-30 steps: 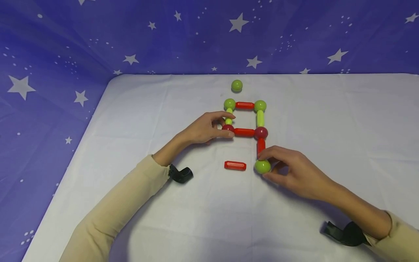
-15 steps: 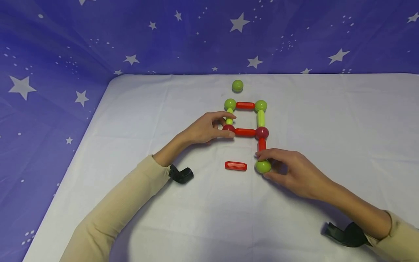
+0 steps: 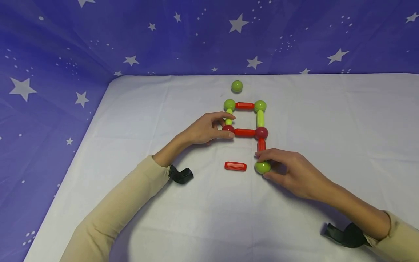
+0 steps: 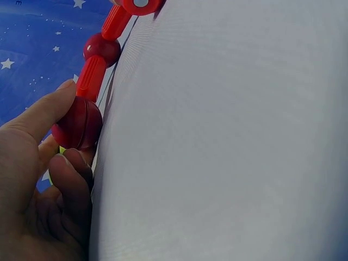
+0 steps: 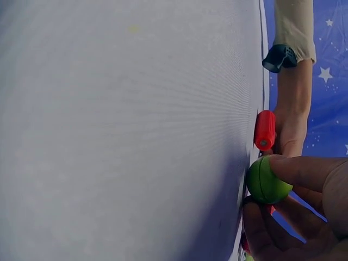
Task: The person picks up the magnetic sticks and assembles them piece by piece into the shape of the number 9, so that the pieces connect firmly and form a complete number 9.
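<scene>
Balls and rods make a square frame on the white cloth. My left hand (image 3: pixel 209 128) grips its near-left corner, a dark red ball (image 4: pixel 79 124), with the thumb on the near side. A light green rod (image 3: pixel 229 117) runs behind those fingers. From the near-right red ball (image 3: pixel 261 133) a red rod (image 3: pixel 261 145) points towards me and meets a green ball (image 3: pixel 262 167). My right hand (image 3: pixel 294 173) pinches this green ball between thumb and fingers; its fingertips cover the joint with the rod. Green balls (image 3: pixel 260 106) form the two far corners, joined by a red rod (image 3: pixel 244 106).
A loose red rod (image 3: pixel 235 166) lies left of the held green ball. One loose green ball (image 3: pixel 237 86) sits beyond the frame. Behind the table hangs a blue star-printed cloth (image 3: pixel 196 40). Each wrist wears a black camera mount (image 3: pixel 181 175).
The right hand's fingertips have shifted slightly left over the top of the green ball. My left hand and the frame stay where they were.
</scene>
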{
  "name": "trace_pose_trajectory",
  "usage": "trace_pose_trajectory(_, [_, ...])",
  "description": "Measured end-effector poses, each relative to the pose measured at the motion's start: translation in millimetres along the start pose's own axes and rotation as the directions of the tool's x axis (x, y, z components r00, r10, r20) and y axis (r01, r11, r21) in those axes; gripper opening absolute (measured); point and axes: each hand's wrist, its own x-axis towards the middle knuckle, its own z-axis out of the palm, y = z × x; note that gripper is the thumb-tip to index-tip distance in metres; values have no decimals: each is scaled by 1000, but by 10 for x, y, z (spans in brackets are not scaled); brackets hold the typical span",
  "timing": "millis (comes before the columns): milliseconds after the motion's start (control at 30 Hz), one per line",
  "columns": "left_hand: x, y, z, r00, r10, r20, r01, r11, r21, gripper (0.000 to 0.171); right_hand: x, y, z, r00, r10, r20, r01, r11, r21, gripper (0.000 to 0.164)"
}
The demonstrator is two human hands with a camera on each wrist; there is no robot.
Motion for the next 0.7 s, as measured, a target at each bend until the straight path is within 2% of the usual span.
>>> trace_pose_trajectory(700, [9,-12,4,1000,-1,0,1,1000,7,53,-40,28,-18,999,-34,-21,33,998,-58,41])
